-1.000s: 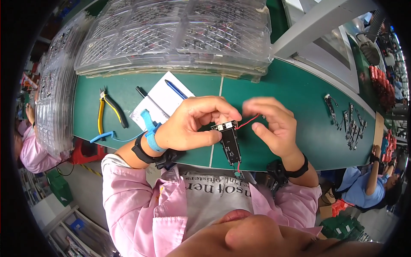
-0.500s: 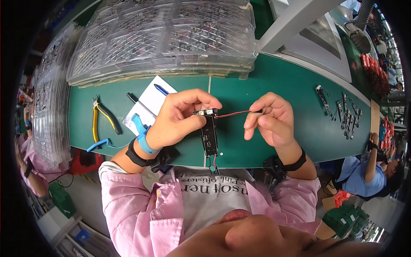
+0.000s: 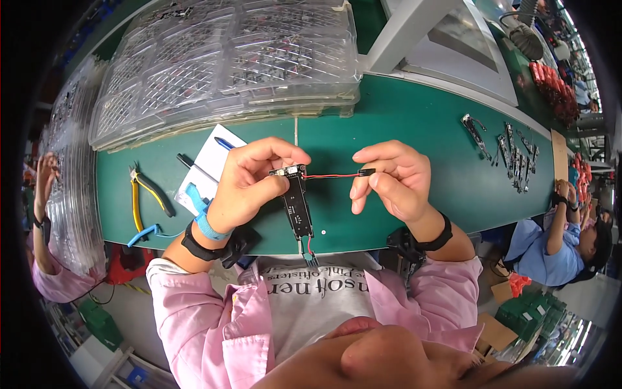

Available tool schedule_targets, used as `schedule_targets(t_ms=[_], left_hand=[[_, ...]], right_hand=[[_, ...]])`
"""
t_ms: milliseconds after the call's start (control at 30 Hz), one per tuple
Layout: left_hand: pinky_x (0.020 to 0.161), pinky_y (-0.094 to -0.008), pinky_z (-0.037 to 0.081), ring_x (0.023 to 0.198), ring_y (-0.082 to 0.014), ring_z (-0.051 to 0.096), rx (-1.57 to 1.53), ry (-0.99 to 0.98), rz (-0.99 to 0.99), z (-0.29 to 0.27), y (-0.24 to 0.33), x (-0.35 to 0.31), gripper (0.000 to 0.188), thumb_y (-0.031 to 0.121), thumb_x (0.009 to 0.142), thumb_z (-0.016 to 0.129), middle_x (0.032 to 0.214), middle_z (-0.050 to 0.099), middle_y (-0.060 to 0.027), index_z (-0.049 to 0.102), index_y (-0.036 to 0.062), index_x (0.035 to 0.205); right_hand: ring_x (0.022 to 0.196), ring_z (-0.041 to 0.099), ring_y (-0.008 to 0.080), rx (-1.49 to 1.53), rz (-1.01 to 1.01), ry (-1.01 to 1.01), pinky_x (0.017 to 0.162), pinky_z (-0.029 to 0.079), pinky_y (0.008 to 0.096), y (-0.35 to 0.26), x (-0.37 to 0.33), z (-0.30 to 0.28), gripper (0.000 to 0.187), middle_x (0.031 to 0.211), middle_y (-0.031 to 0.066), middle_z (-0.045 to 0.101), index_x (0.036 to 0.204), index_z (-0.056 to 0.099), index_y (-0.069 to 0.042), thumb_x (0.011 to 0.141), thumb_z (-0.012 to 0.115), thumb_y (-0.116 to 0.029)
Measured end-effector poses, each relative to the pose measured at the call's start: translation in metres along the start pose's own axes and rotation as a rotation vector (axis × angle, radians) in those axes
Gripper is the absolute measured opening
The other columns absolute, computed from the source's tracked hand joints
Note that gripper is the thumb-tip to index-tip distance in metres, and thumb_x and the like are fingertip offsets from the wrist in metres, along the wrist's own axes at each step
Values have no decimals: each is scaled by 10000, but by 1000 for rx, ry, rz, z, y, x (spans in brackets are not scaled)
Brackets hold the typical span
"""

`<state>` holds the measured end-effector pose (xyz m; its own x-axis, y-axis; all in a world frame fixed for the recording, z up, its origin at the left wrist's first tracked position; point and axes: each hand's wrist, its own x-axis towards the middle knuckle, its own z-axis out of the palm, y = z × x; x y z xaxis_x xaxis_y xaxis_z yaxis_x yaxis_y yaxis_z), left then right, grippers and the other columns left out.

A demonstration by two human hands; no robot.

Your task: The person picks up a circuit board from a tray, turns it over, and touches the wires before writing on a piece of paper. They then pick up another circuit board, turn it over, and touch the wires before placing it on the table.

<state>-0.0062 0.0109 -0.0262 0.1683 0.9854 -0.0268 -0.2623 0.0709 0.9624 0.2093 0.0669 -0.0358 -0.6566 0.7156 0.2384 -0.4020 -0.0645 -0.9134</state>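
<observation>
My left hand (image 3: 241, 188) pinches the upper end of a narrow black circuit board (image 3: 297, 211) between thumb and fingers. The board hangs over the green bench, its long side pointing toward me. Out of its upper right corner runs a thin red-and-black wire pair (image 3: 334, 176), stretched nearly straight. A small black plug (image 3: 367, 172) ends that pair, and my right hand (image 3: 396, 178) grips it at the thumb tip, index finger raised above. From the board's lower end, short wires lead to a small green piece (image 3: 309, 259).
Stacked clear trays (image 3: 227, 71) of small parts stand at the back left. Cutters (image 3: 148, 194), a notepad (image 3: 208, 165) and pens lie left. Several small board assemblies (image 3: 516, 155) lie at right. A grey metal post (image 3: 408, 35) rises behind. Co-workers sit at both sides.
The bench has shifted leftward in view along with both hands. The black plug shows more fully at my right fingertips, and the index finger has lifted away from the wire.
</observation>
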Motion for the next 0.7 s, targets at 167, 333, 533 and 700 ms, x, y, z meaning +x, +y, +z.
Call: schedule_targets(t_ms=[167,333,533,700], left_hand=[[771,-258,417,874,-149,514,67,-151,146,0,0,4,289,-100,692,489,922,523,-97,503,-54,977],[787,-293,409,855,-198,508,278,-130,244,8,-8,5,280,-65,704,540,923,513,-118,491,-35,978],[777,-280,410,865,-189,513,252,-60,245,21,-13,2,325,-20,730,574,980,518,-117,469,-19,1037],[772,-274,416,847,-170,524,226,-45,197,17,-16,12,318,0,758,558,979,530,-110,458,-18,1060]], right_hand=[[617,586,160,-209,-51,-195,549,470,253,14,7,0,179,718,121,597,930,526,46,808,514,-85],[627,567,118,-302,226,-298,556,450,239,20,1,2,183,757,62,589,926,527,14,810,540,-126],[560,575,133,-6,308,-4,511,443,231,1,-16,-12,198,740,63,575,953,526,17,773,548,-63],[571,592,163,-346,53,702,506,449,226,-53,-70,-101,254,708,77,576,941,534,18,687,542,25]])
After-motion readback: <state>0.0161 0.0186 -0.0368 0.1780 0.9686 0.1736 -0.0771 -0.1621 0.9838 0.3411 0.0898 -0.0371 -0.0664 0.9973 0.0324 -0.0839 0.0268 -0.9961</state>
